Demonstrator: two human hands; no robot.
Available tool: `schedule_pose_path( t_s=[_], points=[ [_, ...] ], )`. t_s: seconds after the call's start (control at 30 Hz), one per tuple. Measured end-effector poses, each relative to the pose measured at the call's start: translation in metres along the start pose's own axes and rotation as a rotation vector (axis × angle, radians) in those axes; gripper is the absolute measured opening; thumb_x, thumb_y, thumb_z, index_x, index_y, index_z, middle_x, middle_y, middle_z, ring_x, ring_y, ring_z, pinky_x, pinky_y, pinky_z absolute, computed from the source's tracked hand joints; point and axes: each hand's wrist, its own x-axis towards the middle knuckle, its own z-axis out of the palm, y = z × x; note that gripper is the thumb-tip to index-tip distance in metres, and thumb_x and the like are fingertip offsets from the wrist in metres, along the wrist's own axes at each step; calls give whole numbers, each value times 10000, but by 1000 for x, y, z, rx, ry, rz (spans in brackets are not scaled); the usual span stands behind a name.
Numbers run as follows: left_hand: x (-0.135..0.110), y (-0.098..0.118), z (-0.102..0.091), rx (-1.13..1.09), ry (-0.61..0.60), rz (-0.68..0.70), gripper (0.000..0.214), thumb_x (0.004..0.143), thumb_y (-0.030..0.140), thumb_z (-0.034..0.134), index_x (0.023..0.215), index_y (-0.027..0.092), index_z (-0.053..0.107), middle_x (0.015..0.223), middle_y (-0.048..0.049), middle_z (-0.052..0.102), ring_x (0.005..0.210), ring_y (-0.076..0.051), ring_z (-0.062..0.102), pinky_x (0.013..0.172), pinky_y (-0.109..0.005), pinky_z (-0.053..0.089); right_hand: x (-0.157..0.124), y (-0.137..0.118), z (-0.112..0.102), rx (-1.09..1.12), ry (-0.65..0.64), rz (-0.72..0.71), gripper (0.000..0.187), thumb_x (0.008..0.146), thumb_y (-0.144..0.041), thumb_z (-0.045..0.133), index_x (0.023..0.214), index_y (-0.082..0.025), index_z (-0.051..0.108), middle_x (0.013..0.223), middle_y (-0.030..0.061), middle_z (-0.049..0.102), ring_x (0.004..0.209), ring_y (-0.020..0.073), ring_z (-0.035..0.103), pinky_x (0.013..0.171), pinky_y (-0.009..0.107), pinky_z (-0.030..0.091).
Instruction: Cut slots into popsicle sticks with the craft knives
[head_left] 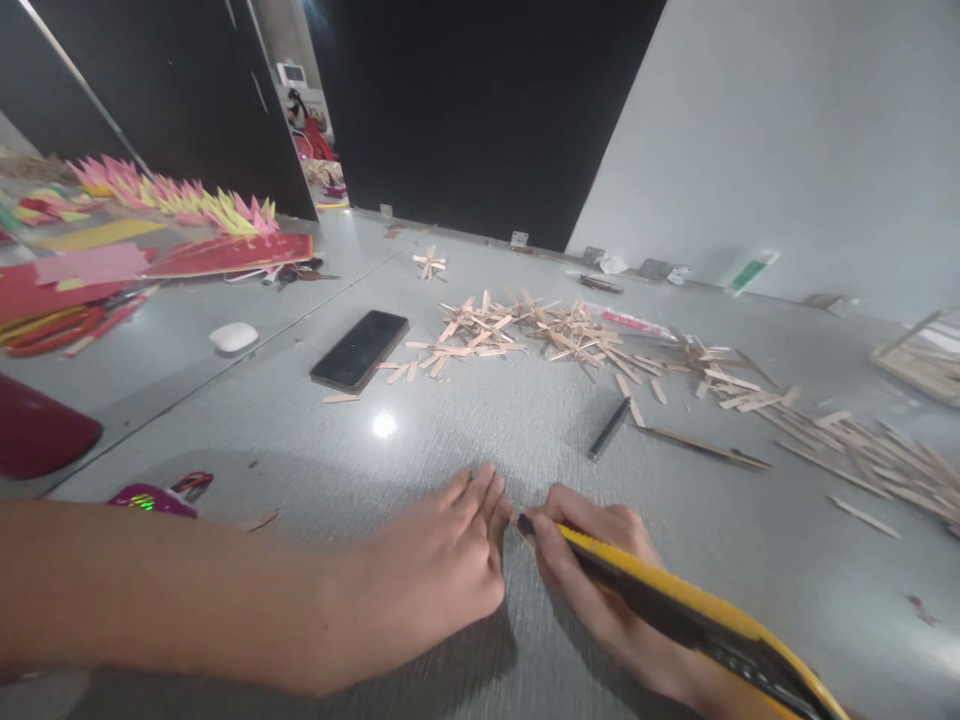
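Observation:
My right hand [600,570] grips a yellow and black utility knife [675,605], its tip angled down to the table surface. Just beside that tip, a small piece of wooden stick [520,532] shows between my two hands. My left hand [457,560] presses down on the table with its fingers together, pinning the stick at the thumb side; most of the stick is hidden. Past the hands lies a heap of short cut wooden sticks [487,328]. A dark pen-like stick [609,428] rests between the heap and my right hand.
A black phone [360,350] and a white earbud case [233,337] lie at the left. Longer wooden sticks [877,455] are piled at the right. Pink and yellow paper pieces [180,200], red-handled scissors [67,330] and a dark red object [41,430] stand further left.

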Motion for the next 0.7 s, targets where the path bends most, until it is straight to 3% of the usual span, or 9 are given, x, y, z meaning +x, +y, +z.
schedule_pose_path(
  t_s=[0.7],
  points=[
    [0, 1, 2, 16, 36, -23, 368, 891, 111, 618, 1209, -42, 723, 1248, -267, 720, 1183, -354, 707, 1035, -449, 514, -2, 0, 2, -46, 30, 73, 387, 1085, -390, 410, 726, -247, 381, 575, -66, 425, 481, 98, 451, 540, 296, 337]
  ],
)
